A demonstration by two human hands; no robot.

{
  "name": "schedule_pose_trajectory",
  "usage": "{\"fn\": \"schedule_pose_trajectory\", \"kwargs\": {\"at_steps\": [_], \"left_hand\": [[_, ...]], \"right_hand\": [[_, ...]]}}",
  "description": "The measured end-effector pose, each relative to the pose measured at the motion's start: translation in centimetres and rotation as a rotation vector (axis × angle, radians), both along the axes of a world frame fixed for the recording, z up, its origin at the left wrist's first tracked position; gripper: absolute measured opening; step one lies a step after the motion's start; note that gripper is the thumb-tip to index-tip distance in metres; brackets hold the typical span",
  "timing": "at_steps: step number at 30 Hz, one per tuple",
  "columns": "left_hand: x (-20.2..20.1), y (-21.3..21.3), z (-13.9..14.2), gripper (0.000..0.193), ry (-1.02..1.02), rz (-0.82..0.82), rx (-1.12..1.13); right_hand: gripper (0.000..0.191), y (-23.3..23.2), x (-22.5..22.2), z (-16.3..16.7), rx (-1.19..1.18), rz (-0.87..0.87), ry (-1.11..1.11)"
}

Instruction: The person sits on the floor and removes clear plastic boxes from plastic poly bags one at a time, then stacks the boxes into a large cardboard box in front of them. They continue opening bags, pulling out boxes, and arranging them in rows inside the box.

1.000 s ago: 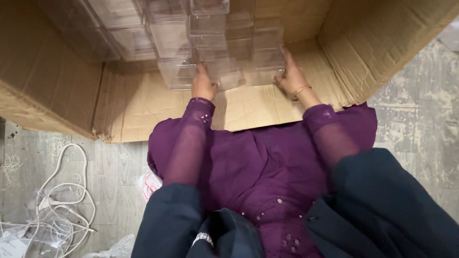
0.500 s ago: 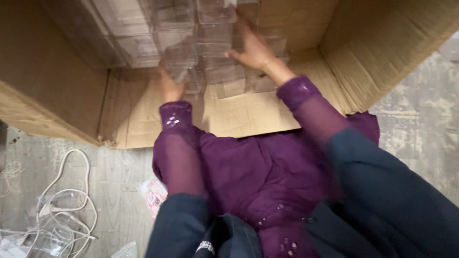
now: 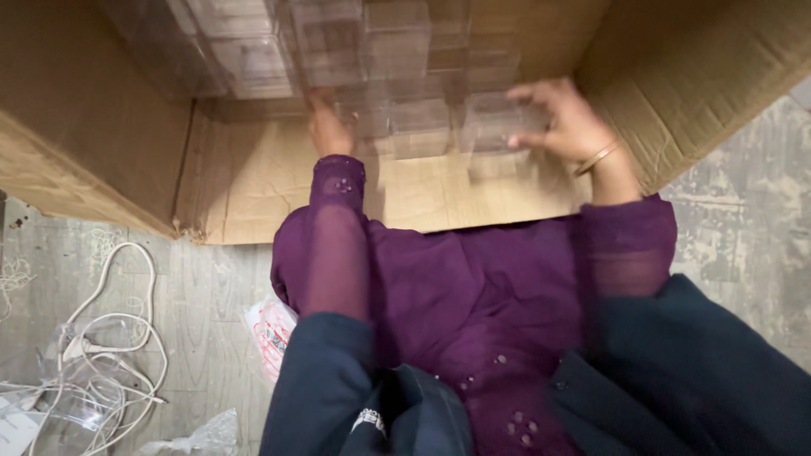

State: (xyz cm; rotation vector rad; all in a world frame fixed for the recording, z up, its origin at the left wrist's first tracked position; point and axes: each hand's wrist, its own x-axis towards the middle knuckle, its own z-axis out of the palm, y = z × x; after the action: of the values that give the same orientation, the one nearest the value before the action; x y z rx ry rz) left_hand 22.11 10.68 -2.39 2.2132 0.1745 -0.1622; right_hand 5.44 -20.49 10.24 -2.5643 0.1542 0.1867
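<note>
Clear boxes (image 3: pixel 397 76) inside carton (image 3: pixel 676 93)

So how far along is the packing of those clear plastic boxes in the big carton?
Done: several rows of clear plastic boxes already sit stacked against the back of the cardboard carton. In hand: the left hand and right hand press on the front row of boxes, apparently squaring it up. Left: bare cardboard floor shows in front of the stack, so there seems room for more.
</note>
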Motion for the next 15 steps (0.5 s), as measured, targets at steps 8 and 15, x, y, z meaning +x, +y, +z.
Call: {"fn": "schedule_pose_trajectory", "kwargs": {"at_steps": [8,15], "left_hand": [[-0.2,-0.7,-0.8,0.073,-0.321,-0.293,-0.150],[-0.7,-0.9,-1.5,0.074,-0.134,-0.376,-0.053]], "right_hand": [[0.091,1.3,-1.7,-8.5,-0.033,-0.027,0.038],[0.079,1.9,4.3,0.3,-0.120,0.064,0.091]]}}
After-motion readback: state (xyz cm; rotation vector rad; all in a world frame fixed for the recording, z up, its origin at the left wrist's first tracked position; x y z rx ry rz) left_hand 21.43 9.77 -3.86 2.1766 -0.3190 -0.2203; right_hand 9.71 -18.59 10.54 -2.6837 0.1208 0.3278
